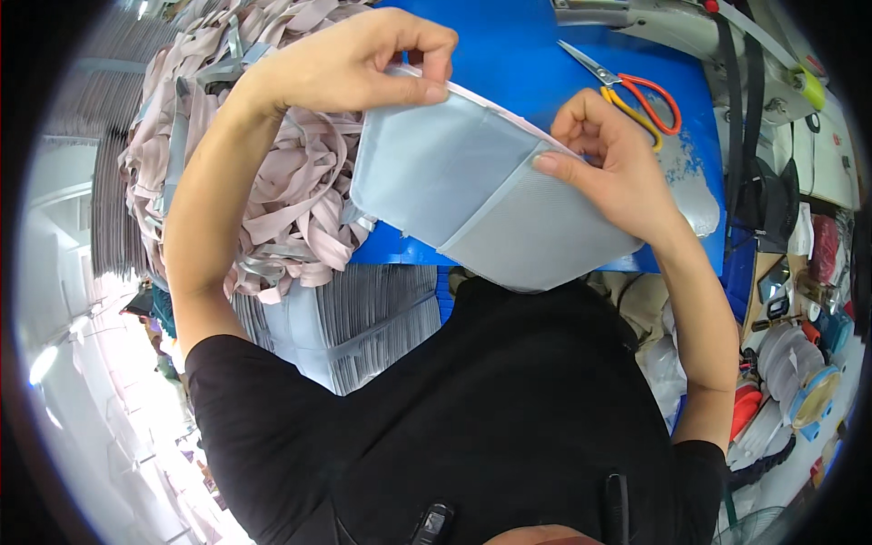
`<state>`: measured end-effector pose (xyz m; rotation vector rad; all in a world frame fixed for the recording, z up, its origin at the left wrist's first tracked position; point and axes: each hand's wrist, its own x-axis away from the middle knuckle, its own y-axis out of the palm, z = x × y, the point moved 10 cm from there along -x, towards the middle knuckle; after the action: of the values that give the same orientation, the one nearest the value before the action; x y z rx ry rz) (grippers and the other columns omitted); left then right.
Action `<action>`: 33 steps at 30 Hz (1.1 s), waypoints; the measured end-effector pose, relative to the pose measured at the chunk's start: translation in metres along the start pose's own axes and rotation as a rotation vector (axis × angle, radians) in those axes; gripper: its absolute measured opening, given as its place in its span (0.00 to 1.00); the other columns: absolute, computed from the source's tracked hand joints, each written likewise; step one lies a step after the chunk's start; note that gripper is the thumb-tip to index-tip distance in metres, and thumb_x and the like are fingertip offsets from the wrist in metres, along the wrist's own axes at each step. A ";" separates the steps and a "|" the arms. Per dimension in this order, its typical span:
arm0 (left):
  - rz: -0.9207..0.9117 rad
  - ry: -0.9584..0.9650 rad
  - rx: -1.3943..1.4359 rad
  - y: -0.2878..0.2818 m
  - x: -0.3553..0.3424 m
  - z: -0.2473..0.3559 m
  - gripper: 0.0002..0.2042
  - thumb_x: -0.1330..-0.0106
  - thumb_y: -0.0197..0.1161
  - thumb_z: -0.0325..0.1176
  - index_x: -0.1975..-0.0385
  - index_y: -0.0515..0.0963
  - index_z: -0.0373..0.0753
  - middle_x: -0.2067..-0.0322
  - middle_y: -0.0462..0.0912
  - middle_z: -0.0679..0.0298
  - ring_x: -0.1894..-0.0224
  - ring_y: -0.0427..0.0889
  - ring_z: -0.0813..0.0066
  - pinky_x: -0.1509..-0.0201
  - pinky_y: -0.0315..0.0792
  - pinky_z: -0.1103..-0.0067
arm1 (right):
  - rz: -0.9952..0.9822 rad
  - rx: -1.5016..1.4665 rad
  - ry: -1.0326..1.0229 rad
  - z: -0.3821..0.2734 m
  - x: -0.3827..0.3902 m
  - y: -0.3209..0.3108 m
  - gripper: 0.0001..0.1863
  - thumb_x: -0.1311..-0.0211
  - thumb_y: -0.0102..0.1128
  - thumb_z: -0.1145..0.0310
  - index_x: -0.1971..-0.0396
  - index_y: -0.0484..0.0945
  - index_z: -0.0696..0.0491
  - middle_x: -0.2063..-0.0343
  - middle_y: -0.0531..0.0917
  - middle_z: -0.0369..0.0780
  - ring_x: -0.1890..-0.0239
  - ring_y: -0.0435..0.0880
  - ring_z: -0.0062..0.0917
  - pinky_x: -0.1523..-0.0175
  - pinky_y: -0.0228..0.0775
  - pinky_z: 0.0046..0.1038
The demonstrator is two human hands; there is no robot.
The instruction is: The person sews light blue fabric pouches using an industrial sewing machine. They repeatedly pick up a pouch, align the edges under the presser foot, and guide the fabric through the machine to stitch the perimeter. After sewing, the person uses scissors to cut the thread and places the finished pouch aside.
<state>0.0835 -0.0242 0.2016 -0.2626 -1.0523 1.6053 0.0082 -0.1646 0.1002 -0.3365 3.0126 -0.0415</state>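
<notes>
Looks smooth and glossy on the left of the grey panel [442, 150], matt and finely ribbed on its right. Shines like metal on the blades of the scissors [611, 79], like plastic on their handles. Looks like matt cloth in the pink strips [295, 186] and black shirt [490, 400], scuffed on the blue tabletop [509, 54].

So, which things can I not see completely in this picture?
All in the head view:
Panel: far side faces away; part of its upper edge is covered by the right hand.
Machine: cut off by the top edge.
Lower stack: partly hidden by strips and shirt.
</notes>
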 end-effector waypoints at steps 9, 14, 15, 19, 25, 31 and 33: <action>0.099 -0.087 0.246 -0.007 0.029 -0.018 0.09 0.29 0.69 0.28 0.70 0.77 0.35 0.69 0.80 0.67 0.64 0.76 0.83 0.61 0.70 0.81 | -0.082 0.108 -0.037 -0.003 0.001 0.013 0.11 0.36 0.73 0.63 0.65 0.87 0.56 0.74 0.78 0.32 0.73 0.70 0.16 0.65 0.64 0.22; 0.172 -0.101 0.287 -0.012 0.032 -0.010 0.08 0.31 0.70 0.26 0.71 0.78 0.34 0.66 0.83 0.65 0.63 0.77 0.82 0.61 0.70 0.82 | -0.072 0.216 -0.043 -0.009 0.002 0.007 0.11 0.36 0.73 0.62 0.64 0.88 0.56 0.74 0.78 0.32 0.74 0.71 0.15 0.66 0.65 0.22; 0.187 -0.102 0.315 -0.012 0.032 -0.010 0.08 0.31 0.70 0.26 0.71 0.79 0.34 0.65 0.84 0.64 0.63 0.78 0.82 0.61 0.70 0.82 | -0.037 0.162 -0.018 -0.010 0.002 0.005 0.12 0.36 0.73 0.62 0.66 0.87 0.56 0.75 0.78 0.32 0.73 0.71 0.15 0.66 0.65 0.21; 0.232 -0.064 0.220 -0.018 0.029 0.000 0.07 0.32 0.70 0.24 0.71 0.79 0.33 0.64 0.84 0.63 0.64 0.78 0.82 0.61 0.71 0.82 | 0.019 0.100 -0.032 -0.011 0.004 0.003 0.13 0.36 0.73 0.62 0.70 0.85 0.57 0.76 0.79 0.32 0.72 0.73 0.14 0.65 0.66 0.20; 0.356 0.046 0.028 -0.023 0.033 0.007 0.09 0.31 0.67 0.35 0.68 0.80 0.35 0.71 0.82 0.65 0.60 0.83 0.75 0.54 0.75 0.77 | -0.033 0.076 0.006 -0.008 0.007 0.005 0.14 0.35 0.73 0.62 0.72 0.83 0.58 0.76 0.79 0.31 0.73 0.73 0.13 0.66 0.66 0.19; 0.352 -0.007 0.313 -0.027 0.022 -0.003 0.07 0.34 0.70 0.22 0.74 0.80 0.31 0.68 0.86 0.60 0.65 0.80 0.81 0.63 0.72 0.82 | -0.041 0.040 0.062 -0.001 0.008 0.005 0.11 0.33 0.71 0.64 0.68 0.84 0.57 0.79 0.76 0.28 0.77 0.69 0.08 0.70 0.61 0.16; 0.343 -0.071 0.343 -0.028 0.020 -0.007 0.07 0.34 0.70 0.22 0.74 0.80 0.31 0.67 0.86 0.61 0.65 0.80 0.82 0.63 0.72 0.82 | -0.029 0.008 0.081 -0.001 0.008 0.003 0.10 0.32 0.70 0.65 0.64 0.85 0.57 0.80 0.76 0.27 0.78 0.68 0.07 0.71 0.58 0.15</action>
<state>0.1003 -0.0046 0.2249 -0.1599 -0.7942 2.0860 0.0000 -0.1638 0.0998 -0.3873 3.0863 -0.0719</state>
